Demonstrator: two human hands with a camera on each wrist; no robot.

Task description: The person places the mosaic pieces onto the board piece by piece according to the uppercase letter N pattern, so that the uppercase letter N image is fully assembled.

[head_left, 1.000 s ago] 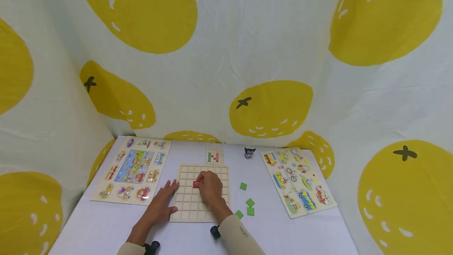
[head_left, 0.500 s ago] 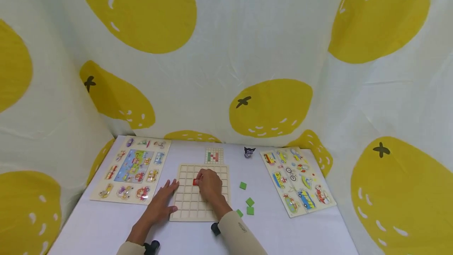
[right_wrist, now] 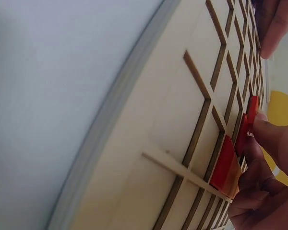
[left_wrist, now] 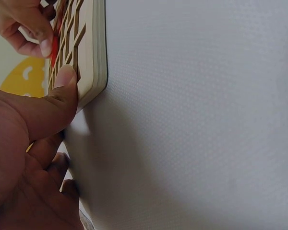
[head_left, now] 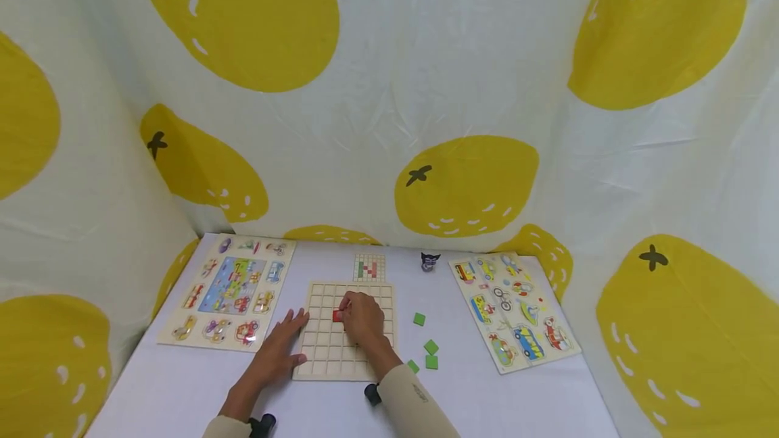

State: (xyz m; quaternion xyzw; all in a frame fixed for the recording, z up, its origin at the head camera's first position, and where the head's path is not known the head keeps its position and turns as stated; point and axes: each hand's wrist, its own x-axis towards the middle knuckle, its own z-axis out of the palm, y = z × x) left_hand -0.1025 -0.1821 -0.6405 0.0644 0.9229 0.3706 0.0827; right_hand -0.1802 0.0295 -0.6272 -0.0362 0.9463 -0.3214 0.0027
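A wooden grid board (head_left: 322,376) lies in the middle of the table. Over its cells, my right hand (head_left: 365,323) pinches a small red square tile (head_left: 337,315) between thumb and fingers. The right wrist view shows this red tile (right_wrist: 252,111) by the thumb tip, and beside it more red, including a red tile (right_wrist: 225,163) set in a cell, partly hidden by the fingers. My left hand (head_left: 276,350) rests at the board's left edge with fingers spread; in the left wrist view its thumb (left_wrist: 66,76) touches the rim near a corner.
Several green tiles (head_left: 431,347) lie right of the board. Behind it is a small grid card (head_left: 369,268) with coloured squares. A dark figurine (head_left: 429,262) stands at the back. Picture puzzle boards lie left (head_left: 207,336) and right (head_left: 508,365). Patterned cloth (head_left: 341,154) walls the table.
The right hand shifts only very slightly around the red tile. The left hand stays at the board's edge, and the other things remain in place.
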